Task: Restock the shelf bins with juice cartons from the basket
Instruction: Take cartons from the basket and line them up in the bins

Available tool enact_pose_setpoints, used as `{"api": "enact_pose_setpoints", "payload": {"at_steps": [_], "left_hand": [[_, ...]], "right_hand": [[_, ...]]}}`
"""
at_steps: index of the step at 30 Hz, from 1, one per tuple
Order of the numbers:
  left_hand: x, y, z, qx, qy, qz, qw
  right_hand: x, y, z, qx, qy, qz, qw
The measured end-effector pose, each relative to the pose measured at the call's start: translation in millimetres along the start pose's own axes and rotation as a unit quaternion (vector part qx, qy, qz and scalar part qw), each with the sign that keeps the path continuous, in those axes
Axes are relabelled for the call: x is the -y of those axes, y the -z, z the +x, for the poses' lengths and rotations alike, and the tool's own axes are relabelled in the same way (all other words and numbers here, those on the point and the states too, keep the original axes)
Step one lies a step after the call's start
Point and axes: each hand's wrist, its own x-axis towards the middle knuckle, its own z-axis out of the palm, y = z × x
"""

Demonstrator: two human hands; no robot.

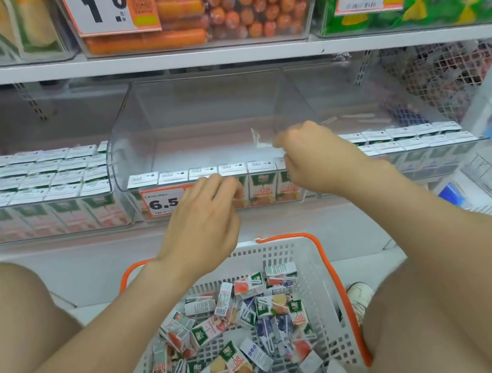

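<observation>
Juice cartons (259, 185) are stood upright in one row against the front wall of the middle bin (193, 113), faces outward, while loose cartons (230, 335) are kept within reach in the basket (315, 259) between the knees. The left hand (204, 216) and right hand (309, 162) are held at that row, fingers curled; whether anything is gripped cannot be told.

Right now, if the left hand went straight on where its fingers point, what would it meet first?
Probably the front row of cartons in the middle bin, just past its rim; depth is unclear.
</observation>
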Motion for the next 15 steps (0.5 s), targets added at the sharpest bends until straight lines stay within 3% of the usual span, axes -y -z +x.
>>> {"api": "enact_pose_setpoints", "payload": {"at_steps": [2, 4, 6, 9, 11, 15], "left_hand": [[0.0, -5.2, -7.1, 0.056, 0.025, -0.032, 0.998], [-1.7, -14.8, -16.0, 0.144, 0.058, -0.056, 0.986], [-2.4, -29.6, -26.0, 0.253, 0.069, -0.048, 0.964], [-2.4, -59.5, -40.7, 0.381, 0.053, -0.044, 0.922], [-0.4, -81.0, -48.5, 0.427, 0.049, -0.042, 0.902], [9.8, -129.1, -67.6, 0.466, 0.087, -0.026, 0.88]], "right_hand": [[18.2, 8.5, -14.0, -0.055, -0.011, 0.044, 0.997], [37.2, 8.2, -31.3, -0.02, -0.007, 0.118, 0.993], [51.7, -8.4, -48.1, 0.116, 0.034, 0.142, 0.982], [63.6, -54.7, -68.1, 0.354, 0.066, 0.087, 0.929], [64.2, -96.7, -76.0, 0.421, 0.065, 0.062, 0.903], [59.5, -153.0, -85.5, 0.456, 0.067, 0.039, 0.886]]}}
